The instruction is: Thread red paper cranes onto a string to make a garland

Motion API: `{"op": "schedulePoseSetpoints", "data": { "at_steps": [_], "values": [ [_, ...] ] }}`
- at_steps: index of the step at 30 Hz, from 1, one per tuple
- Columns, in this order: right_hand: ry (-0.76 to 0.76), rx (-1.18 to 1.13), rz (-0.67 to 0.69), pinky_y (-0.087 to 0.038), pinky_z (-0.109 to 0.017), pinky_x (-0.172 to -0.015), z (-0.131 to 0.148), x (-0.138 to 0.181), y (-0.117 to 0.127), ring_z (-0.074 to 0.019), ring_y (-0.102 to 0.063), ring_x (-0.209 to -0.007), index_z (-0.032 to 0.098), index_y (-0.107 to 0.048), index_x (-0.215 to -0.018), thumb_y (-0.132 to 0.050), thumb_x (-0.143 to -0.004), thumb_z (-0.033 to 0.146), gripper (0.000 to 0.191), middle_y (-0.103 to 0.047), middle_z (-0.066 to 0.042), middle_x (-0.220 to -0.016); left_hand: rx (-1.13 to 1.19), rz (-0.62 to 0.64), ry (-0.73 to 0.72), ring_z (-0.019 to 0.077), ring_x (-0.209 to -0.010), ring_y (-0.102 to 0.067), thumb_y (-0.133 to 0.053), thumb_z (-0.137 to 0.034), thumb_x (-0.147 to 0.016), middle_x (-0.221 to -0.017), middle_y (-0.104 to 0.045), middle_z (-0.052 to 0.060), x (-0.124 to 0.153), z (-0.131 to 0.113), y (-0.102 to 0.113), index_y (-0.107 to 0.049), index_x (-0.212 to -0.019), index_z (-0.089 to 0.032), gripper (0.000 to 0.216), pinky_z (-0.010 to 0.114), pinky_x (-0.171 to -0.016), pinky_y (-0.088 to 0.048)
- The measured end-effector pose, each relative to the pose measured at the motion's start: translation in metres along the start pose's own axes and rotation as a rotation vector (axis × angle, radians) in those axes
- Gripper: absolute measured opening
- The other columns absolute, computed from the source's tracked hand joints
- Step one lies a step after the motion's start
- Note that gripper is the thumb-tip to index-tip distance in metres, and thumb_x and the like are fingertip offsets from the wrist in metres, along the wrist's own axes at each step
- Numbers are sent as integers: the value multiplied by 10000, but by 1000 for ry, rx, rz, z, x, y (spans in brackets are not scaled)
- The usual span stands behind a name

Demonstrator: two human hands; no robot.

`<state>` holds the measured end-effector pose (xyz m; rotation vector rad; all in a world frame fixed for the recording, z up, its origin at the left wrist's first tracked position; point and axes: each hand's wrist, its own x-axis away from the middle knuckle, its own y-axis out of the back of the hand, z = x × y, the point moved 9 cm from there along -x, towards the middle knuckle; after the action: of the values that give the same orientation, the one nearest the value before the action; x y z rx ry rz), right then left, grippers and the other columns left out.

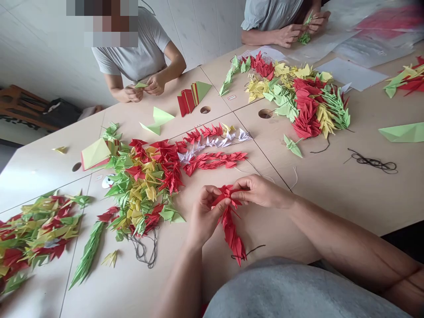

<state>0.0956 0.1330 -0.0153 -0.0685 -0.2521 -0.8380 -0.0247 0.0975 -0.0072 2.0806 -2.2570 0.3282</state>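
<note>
Both my hands meet over a string of red paper cranes (232,234) near the table's front edge. My left hand (208,212) pinches the left side of the top red paper crane (228,193), thumb against the folded paper. From the right, my right hand (256,191) pinches the same crane between thumb and fingers. Below them the string of red cranes hangs down toward me, with a dark cord end at its bottom. Just beyond my hands lie more strung red cranes (215,161) and a row of white cranes (212,143).
A heap of green, yellow and red cranes (142,194) lies left of my hands, another (304,97) at the back right. Black cord (374,162) lies at right. Two people sit across the table (331,194); a co-worker's hands (145,89) hold green paper. Red and green paper sheets (188,100) stand nearby.
</note>
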Motion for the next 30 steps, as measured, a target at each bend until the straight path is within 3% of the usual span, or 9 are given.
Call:
{"op": "schedulePoseSetpoints", "data": {
  "at_steps": [13,21,26,30],
  "values": [
    [6,-48,1,-400,-255,-566,3,2,-1,-103,-488,-595,155,-642,-767,-675,-816,544,394,-555,21,-659,30,29,30,78,-575,-494,-799,-328,-747,-679,-575,-43,1,0,-4,-532,-862,-191,322,190,-545,-414],
    [64,26,-30,-352,-264,-566,8,3,0,-109,-456,-595,165,-573,-693,-599,-876,541,419,-520,23,-628,-12,16,-14,72,-574,-466,-678,-355,-866,-682,-546,-40,3,-1,-3,-564,-879,-188,203,185,-528,-388],
    [64,4,-28,-389,-266,-591,7,2,2,-112,-488,-603,166,-594,-731,-590,-891,504,375,-547,19,-645,-49,-38,-43,89,-634,-534,-658,-399,-874,-733,-564,-33,1,-7,2,-542,-921,-202,233,204,-608,-458],
    [87,-10,-59,-396,-260,-589,8,2,9,-108,-495,-602,163,-623,-797,-587,-904,462,320,-559,17,-647,-222,-87,-68,121,-737,-599,-578,-429,-920,-832,-618,5,0,-11,11,-559,-975,-202,234,244,-697,-491]
  ]
}}
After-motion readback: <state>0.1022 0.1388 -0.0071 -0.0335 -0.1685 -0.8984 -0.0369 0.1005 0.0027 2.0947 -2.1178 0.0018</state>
